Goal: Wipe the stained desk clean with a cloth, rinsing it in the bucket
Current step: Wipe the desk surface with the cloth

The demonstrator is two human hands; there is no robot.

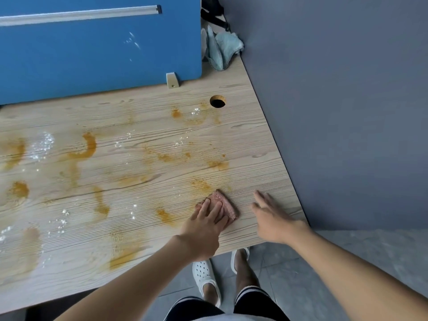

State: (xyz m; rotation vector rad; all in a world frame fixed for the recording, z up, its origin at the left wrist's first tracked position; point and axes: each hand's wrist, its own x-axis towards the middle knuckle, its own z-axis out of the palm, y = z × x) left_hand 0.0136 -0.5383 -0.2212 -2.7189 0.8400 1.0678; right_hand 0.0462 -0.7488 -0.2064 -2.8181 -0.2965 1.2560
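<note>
Desk, wood-grain, fills most of view; grey wall to rt, blue partition at back. Orange-brown stains w/ white specks cover nearly whole top, so most of job looks undone. L hand: flat on pinkish cloth nr front-rt corner, fingers straight, pressing, not clutching. R hand: just beside cloth, fingers spread, holds nothing; touching desk or hovering, can't tell. Spare teal cloth at back corner. Bucket not in view. Step: wiping. Best done w/ even palm pressure, overlapping strokes along grain, working leftward from cleaner corner; rinse before cloth smears.
</note>
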